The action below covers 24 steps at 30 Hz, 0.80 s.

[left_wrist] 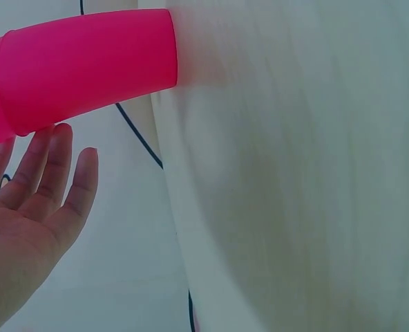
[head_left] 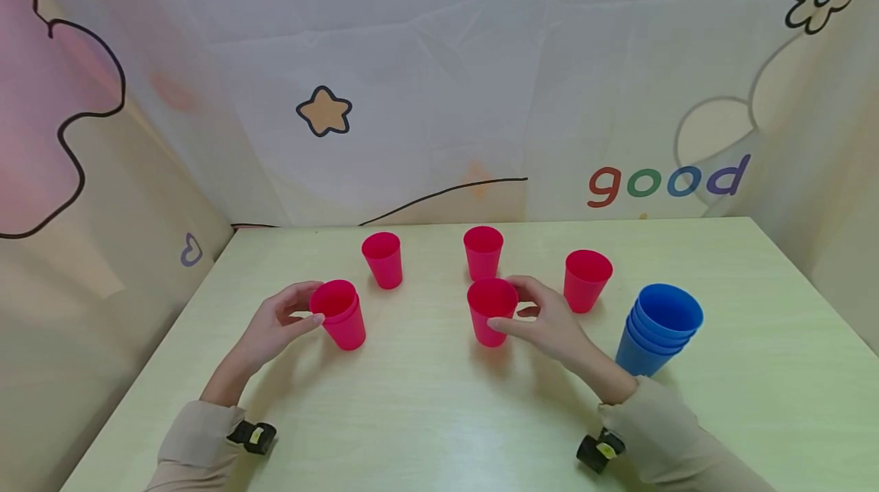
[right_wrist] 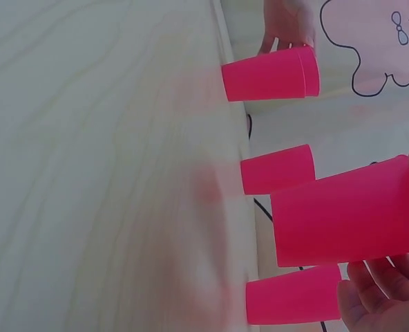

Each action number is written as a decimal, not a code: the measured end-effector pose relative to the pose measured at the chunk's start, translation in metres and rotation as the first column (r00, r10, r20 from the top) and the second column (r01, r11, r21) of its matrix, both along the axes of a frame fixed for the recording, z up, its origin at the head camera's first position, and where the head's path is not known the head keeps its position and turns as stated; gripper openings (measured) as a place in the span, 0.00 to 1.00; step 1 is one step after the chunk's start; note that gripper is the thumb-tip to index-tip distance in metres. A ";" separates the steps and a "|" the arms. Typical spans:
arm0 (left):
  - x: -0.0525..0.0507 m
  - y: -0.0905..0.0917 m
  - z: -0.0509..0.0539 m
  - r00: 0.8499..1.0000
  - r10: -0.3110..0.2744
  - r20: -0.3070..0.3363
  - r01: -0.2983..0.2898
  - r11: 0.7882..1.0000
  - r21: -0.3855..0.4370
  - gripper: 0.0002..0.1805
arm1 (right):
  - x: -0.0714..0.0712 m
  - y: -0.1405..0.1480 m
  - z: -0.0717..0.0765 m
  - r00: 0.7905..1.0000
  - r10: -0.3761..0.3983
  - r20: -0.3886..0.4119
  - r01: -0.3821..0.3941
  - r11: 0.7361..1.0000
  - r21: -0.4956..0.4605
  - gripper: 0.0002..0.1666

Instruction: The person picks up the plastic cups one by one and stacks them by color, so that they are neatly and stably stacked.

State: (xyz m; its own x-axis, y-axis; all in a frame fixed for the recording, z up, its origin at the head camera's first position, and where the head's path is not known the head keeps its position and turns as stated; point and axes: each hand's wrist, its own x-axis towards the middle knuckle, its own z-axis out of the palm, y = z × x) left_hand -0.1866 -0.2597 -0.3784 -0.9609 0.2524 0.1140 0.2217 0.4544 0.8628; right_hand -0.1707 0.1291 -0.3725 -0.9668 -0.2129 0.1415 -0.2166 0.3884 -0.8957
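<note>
Two nested pink cups (head_left: pixel 343 320) stand upright at the left of the table. My left hand (head_left: pixel 278 324) holds them loosely by the rim, thumb in front and fingers behind; in the left wrist view the fingertips (left_wrist: pixel 63 138) meet the cup wall and the thumb is hidden. Nearer the middle, my right hand (head_left: pixel 549 320) grips a single pink cup (head_left: pixel 484 316) near its rim, with the thumb across its front. That cup is upright; I cannot tell whether its base touches the table. Behind it stands another pink cup (head_left: pixel 483 248), partly covered.
More pink cups stand upright at the back left (head_left: pixel 384 259) and right of the middle (head_left: pixel 587 282). Nested blue cups (head_left: pixel 648 347) stand on the right beside my right forearm. A printed cloth (head_left: pixel 412 110) rises behind the pale table (head_left: pixel 426 416).
</note>
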 end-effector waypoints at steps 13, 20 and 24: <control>-0.001 0.000 -0.002 1.000 0.001 -0.004 -0.001 1.000 0.000 0.30 | -0.004 -0.014 0.008 1.000 0.007 0.016 -0.007 1.000 -0.012 0.38; -0.001 0.000 -0.003 1.000 -0.002 -0.005 0.002 1.000 0.007 0.29 | -0.006 -0.023 0.015 1.000 0.023 -0.002 -0.023 0.999 -0.023 0.37; -0.001 0.000 -0.003 1.000 -0.003 -0.008 0.003 1.000 0.004 0.29 | -0.007 -0.027 0.018 0.999 0.031 -0.008 -0.031 0.999 -0.021 0.36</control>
State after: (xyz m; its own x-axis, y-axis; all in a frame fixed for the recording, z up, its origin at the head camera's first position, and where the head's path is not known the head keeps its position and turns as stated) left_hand -0.1876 -0.2600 -0.3812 -0.9591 0.2548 0.1231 0.2303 0.4501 0.8628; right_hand -0.1776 0.1026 -0.3545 -0.9586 -0.2400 0.1533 -0.2351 0.3627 -0.9018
